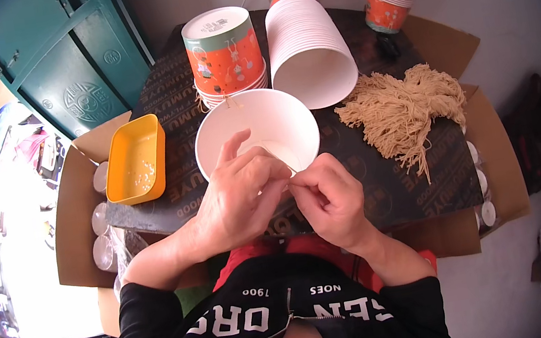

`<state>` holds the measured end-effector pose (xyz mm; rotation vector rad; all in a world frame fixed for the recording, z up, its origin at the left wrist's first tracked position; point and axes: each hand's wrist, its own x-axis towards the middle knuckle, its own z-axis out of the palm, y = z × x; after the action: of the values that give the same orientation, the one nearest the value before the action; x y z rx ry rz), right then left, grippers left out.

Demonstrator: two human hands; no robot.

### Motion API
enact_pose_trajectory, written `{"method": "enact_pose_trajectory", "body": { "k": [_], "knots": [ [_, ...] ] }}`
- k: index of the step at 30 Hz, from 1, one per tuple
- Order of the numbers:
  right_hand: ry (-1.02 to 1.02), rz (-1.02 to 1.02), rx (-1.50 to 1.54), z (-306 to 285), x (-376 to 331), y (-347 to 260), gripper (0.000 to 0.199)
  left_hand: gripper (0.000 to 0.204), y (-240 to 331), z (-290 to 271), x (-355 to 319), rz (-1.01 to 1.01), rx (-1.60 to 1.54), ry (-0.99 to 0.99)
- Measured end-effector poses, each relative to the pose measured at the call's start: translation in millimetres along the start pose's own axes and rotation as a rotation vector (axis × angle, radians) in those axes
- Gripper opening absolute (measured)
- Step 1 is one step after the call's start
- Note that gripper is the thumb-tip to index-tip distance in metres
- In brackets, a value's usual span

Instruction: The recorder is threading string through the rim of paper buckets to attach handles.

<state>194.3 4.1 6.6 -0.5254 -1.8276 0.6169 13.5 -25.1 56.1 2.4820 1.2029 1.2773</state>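
Head view showed a white tub [254,117] at frame centre, mouth toward the camera; the left hand [236,198] overlapped its lower rim, the right hand [333,203] lay lower right, both pinching a thin strand [292,171].

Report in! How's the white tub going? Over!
Left hand and right hand: close together, right one pinching. White tub: open, near rim partly hidden by hands. Stringy bundle: off right, not in the way.

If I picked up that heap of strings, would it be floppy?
Probably very floppy: the strings already slump over the table in loose strands. They look thin and fluffy, so the heap may feel light. Splayed ends might trail or tangle.
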Motion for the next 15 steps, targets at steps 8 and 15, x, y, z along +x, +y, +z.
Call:
{"method": "enact_pose_trajectory", "body": {
  "k": [8,15],
  "knots": [
    [-0.005,0.321,0.380,-4,-7,-5,0.003,0.021,-1,3,-3,-0.025,0.011,-0.007],
    [0.023,0.458,0.433,-6,-6,-11,0.007,0.027,9,-3,4,0.089,0.091,-0.104]
  ]
}}
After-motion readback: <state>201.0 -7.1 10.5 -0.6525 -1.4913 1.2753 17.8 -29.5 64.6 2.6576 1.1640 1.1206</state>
